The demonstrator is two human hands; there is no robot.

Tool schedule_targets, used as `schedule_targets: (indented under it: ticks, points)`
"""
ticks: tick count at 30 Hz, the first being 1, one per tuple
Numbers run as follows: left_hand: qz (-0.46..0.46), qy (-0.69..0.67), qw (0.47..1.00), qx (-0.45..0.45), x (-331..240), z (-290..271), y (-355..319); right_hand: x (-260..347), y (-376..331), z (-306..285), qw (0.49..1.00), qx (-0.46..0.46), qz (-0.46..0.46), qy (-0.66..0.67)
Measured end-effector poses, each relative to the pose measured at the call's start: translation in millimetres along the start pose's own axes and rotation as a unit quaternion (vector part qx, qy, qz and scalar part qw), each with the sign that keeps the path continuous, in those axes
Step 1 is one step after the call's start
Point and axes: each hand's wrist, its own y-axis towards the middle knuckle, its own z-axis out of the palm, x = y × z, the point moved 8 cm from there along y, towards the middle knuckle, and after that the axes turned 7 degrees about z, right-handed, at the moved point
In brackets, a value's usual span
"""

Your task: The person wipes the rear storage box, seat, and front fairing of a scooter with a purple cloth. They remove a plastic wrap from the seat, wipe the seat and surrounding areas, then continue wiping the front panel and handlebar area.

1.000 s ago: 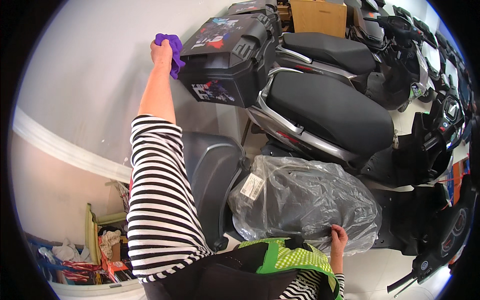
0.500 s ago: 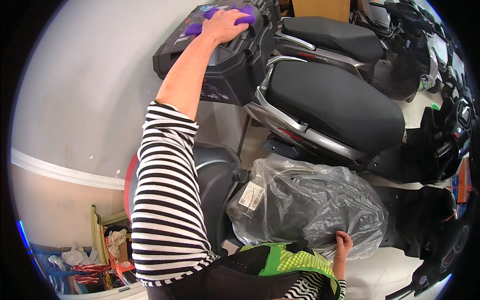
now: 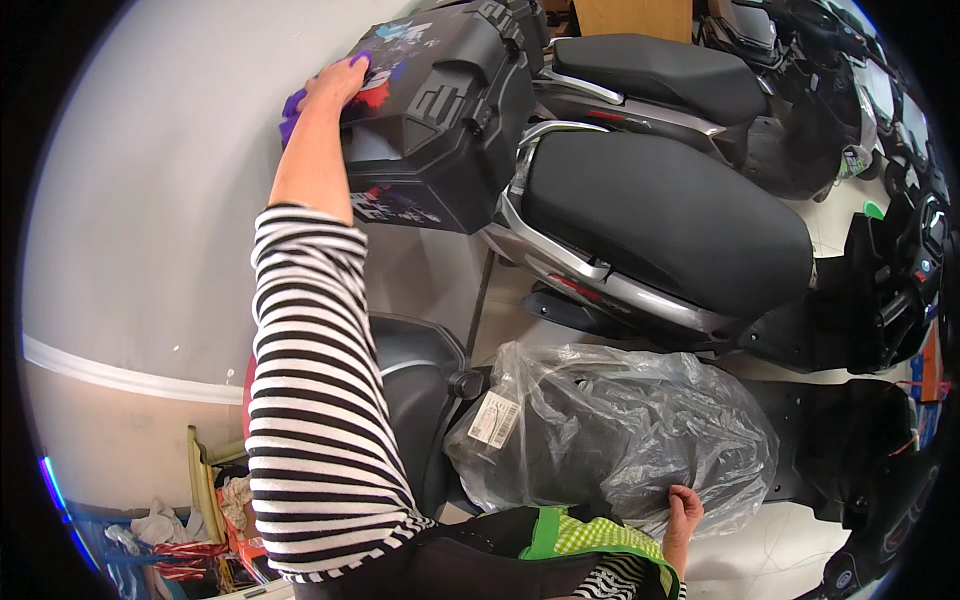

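Observation:
My left arm reaches up to a black hard-shell scooter top box (image 3: 420, 130) with coloured graphics on its lid. My left hand (image 3: 335, 85) presses a purple cloth (image 3: 291, 118) against the far left edge of the lid; the cloth shows on both sides of the closed fingers. At the lower right, my right hand (image 3: 684, 508) has its fingers curled in. It rests by the near edge of a scooter seat wrapped in clear plastic (image 3: 620, 430), with nothing visible in it.
Behind the wrapped seat is a scooter with a black seat (image 3: 660, 210), and another black seat (image 3: 650, 75) stands farther back. A grey wall (image 3: 180, 180) borders the left side. A dark top box (image 3: 415, 390) sits beneath my left arm. Cloths and odds and ends (image 3: 165, 525) lie lower left.
My left hand has swept the purple cloth from the right part of the lid to its left edge. The view has shifted slightly. My right hand stays by the wrapped seat.

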Motion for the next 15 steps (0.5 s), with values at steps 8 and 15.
schedule_targets:
  ticks: [8,15]
  points:
    - [0.272,-0.189,0.943,0.037,-176,17,17,6,0,1,0.999,-0.010,0.028,-0.025]
    - [0.509,-0.191,0.835,0.083,-167,-15,-86,4,3,1,1.000,0.002,0.020,0.008]
